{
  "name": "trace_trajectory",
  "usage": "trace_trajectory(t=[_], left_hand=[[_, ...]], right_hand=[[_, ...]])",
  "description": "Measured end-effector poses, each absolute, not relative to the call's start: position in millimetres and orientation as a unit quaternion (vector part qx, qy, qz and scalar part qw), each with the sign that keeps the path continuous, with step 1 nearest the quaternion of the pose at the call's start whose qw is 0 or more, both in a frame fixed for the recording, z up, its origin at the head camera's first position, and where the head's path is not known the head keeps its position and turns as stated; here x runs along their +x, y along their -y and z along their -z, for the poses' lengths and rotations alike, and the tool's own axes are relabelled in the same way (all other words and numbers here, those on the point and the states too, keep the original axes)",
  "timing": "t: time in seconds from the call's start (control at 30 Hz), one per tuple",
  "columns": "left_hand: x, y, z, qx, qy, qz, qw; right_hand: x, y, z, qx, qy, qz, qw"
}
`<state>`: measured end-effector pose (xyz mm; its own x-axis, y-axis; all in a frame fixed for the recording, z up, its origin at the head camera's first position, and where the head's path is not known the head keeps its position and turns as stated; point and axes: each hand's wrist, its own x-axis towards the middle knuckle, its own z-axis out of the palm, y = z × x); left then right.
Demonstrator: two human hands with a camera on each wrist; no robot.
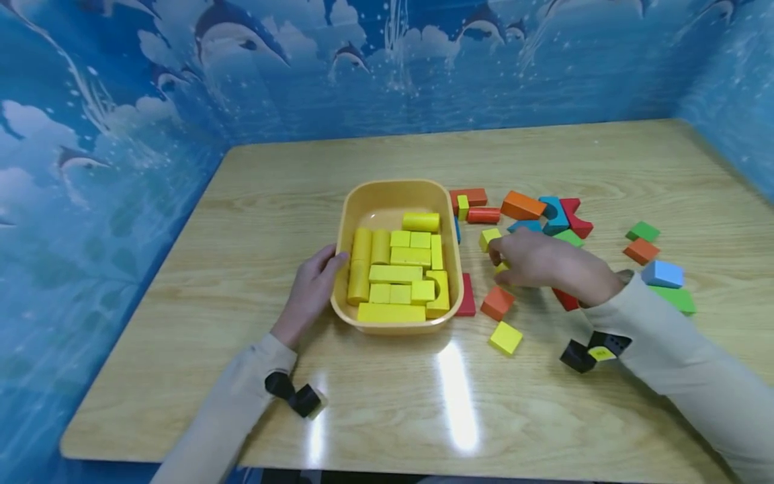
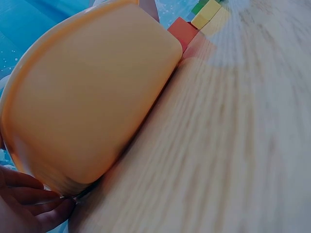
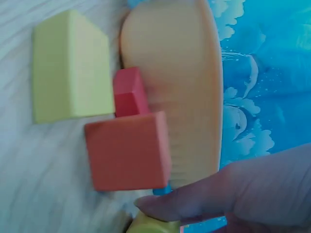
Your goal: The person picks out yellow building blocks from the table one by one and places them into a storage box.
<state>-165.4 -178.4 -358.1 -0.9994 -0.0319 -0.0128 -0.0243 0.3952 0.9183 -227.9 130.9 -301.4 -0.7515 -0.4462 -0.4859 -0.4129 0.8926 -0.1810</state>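
Note:
A tan plastic tub point(image 1: 377, 208) stands on the table with several yellow blocks point(image 1: 396, 274) in its lower part, cylinders among them. My left hand point(image 1: 311, 289) holds the tub's left side, thumb at the rim; in the left wrist view its fingers point(image 2: 36, 196) are bent against the outer wall. Right of the tub, my right hand point(image 1: 544, 265) pinches a small yellow block point(image 3: 153, 225), mostly hidden by the fingers. Another yellow block point(image 1: 490, 238) sits at its fingertips. Nearer the front lie an orange block point(image 1: 498, 302) and a yellow block point(image 1: 505, 338).
Red, orange, blue and green blocks lie behind the right hand, including an orange block point(image 1: 523, 205) and a blue arch point(image 1: 553, 215). Farther right are a light blue block point(image 1: 662, 274) and green blocks. A red block point(image 1: 467, 296) lies against the tub. Blue patterned walls border the table.

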Motion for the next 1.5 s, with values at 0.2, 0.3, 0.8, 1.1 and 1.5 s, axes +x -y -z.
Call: trace_trajectory(t=[0.2,0.3,0.8,1.1,1.5], left_hand=[[-166.6,177.8,357.3,0.011,0.837,0.546,0.006],[-167.0,176.9,355.4,0.007,0.839,0.545,0.005],[-167.6,171.6,359.4,-0.004,0.844,0.535,0.018],[-167.9,174.2,356.2,-0.008,0.849,0.528,0.015],[-165.2,178.5,359.3,0.002,0.839,0.544,0.012]], right_hand=[[-230.7,-124.6,283.7,-0.252,-0.946,0.062,0.195],[-234.6,-113.0,269.5,-0.278,-0.95,0.094,0.103],[-293.8,-51.8,299.3,-0.369,-0.928,0.056,0.0],[-291.0,-57.3,299.2,-0.4,-0.914,0.059,0.036],[-289.2,-56.7,298.3,-0.434,-0.9,0.028,0.017]])
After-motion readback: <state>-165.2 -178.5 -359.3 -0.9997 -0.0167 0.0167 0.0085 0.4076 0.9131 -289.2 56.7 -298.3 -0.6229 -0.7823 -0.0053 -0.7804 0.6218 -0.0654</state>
